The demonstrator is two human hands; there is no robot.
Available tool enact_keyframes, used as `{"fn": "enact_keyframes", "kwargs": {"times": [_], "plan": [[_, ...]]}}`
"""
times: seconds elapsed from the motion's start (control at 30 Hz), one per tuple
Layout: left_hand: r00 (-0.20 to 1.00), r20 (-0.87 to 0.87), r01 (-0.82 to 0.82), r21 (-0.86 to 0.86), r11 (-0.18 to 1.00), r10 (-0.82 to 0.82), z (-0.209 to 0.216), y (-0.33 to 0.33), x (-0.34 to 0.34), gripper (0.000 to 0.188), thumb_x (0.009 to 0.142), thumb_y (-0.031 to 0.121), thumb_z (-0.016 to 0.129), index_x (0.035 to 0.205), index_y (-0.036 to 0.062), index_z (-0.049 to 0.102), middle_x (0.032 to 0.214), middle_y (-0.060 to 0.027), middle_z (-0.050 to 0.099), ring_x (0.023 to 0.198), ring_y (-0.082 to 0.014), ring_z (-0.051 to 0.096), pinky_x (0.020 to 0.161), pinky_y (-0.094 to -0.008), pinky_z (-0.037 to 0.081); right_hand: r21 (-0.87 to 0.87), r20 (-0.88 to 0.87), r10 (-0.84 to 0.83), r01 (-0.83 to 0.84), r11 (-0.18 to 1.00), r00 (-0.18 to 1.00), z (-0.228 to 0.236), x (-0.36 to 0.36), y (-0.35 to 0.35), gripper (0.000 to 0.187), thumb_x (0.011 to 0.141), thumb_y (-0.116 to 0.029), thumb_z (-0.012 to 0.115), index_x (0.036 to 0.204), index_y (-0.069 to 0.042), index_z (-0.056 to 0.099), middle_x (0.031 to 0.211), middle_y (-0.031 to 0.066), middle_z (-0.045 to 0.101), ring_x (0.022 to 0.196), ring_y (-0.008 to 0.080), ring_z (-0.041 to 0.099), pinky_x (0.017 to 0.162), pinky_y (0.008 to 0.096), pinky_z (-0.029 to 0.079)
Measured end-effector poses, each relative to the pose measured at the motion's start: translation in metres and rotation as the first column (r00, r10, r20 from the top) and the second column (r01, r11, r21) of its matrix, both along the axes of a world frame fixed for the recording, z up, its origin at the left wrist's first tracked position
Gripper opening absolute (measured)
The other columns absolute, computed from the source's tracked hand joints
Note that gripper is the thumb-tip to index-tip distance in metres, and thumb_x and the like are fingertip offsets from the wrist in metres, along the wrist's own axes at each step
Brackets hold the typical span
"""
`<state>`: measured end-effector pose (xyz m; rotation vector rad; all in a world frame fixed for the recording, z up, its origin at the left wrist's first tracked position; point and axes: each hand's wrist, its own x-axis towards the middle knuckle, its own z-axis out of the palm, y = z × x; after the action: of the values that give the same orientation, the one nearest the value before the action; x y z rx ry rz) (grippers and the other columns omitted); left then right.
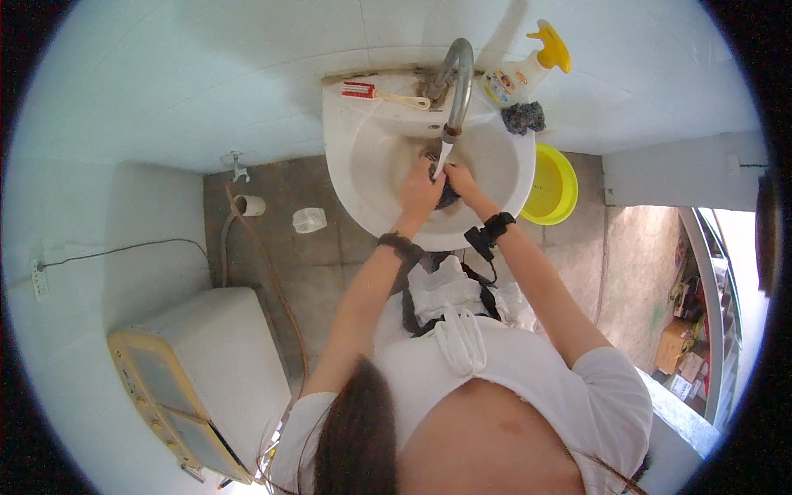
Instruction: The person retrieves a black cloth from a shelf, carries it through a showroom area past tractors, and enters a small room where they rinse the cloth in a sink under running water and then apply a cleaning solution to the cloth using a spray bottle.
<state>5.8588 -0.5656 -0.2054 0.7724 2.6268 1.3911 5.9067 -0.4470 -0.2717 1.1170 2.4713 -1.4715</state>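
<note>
Water runs from the curved metal faucet [464,78] into the white sink [513,177]. Under the stream, my left hand [421,194] and my right hand [464,183] are close together inside the basin. Both are closed on a dark cloth-like bundle [448,198], which shows between and below them. Its exact kind is hard to make out, and my fingers partly cover it. Both my wrists wear black bands.
A red-and-white brush [388,95] lies on the sink's back ledge. Across from it are a yellow-topped spray bottle [520,74] and a dark grey scrubber [523,118]. A yellow basin [551,188] sits to the right; a washing machine [214,355] and hose [272,285] are left.
</note>
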Motion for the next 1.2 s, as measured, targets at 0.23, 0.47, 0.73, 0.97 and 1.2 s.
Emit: {"fn": "enact_keyframes", "kwargs": {"times": [0.23,0.47,0.73,0.97,1.2], "plan": [[0.949,0.198,0.255,-0.029,0.966,-0.245,-0.008,-0.009,-0.01,0.027,0.078,0.025,0.057,0.093,0.0032,0.048,0.08,-0.0163,0.056,0.072,-0.0338,0.055,0.062,-0.0403,0.043,-0.082,0.074,0.176,-0.169,0.982,0.982,0.003,0.008,0.008,0.03,0.087,-0.026,0.038,0.1,-0.005,0.054,0.084,0.0133,0.057,0.079,0.0264,0.056,0.063,0.0361,0.044],[0.82,0.438,0.352,0.12,0.928,-0.368,-0.011,-0.035,-0.016,0.045,0.075,0.024,0.064,0.109,0.003,0.045,0.103,-0.0177,0.05,0.096,-0.0301,0.05,0.082,-0.0369,0.039,-0.233,0.018,0.025,-0.02,0.972,1.0,0.027,0.013,-0.008,0.032,0.089,-0.028,0.036,0.11,-0.008,0.048,0.098,0.016,0.053,0.082,0.03,0.057,0.07,0.0372,0.047],[0.87,0.37,0.242,0.258,0.935,-0.327,-0.029,-0.05,-0.021,0.047,0.07,0.013,0.067,0.112,0.0051,0.046,0.107,-0.0143,0.048,0.098,-0.0274,0.049,0.086,-0.0347,0.039,-0.529,0.106,-0.127,0.164,0.833,0.986,0.028,0.012,-0.017,0.051,0.077,-0.037,0.059,0.111,-0.003,0.041,0.086,0.0108,0.057,0.072,0.0218,0.059,0.05,0.0327,0.052],[0.935,0.314,0.04,0.368,0.929,-0.165,-0.028,-0.053,-0.032,0.042,0.072,0.014,0.067,0.109,0.005,0.05,0.1,-0.0087,0.052,0.094,-0.0207,0.051,0.082,-0.032,0.042,-0.382,-0.139,0.107,-0.153,0.911,0.984,0.059,0.008,-0.015,0.032,0.076,-0.028,0.062,0.091,0.0,0.058,0.071,0.0045,0.055,0.065,0.0114,0.051,0.053,0.0269,0.041],[0.933,0.343,0.172,-0.155,0.973,-0.11,-0.019,-0.064,-0.04,0.039,0.076,0.01,0.06,0.112,0.0025,0.048,0.105,-0.01,0.054,0.094,-0.0211,0.053,0.081,-0.0333,0.043,-0.323,-0.348,0.052,-0.172,0.931,0.936,0.07,-0.011,-0.009,0.03,0.078,-0.021,0.061,0.102,-0.003,0.057,0.087,0.0001,0.058,0.079,0.0089,0.051,0.071,0.0231,0.041]]}}
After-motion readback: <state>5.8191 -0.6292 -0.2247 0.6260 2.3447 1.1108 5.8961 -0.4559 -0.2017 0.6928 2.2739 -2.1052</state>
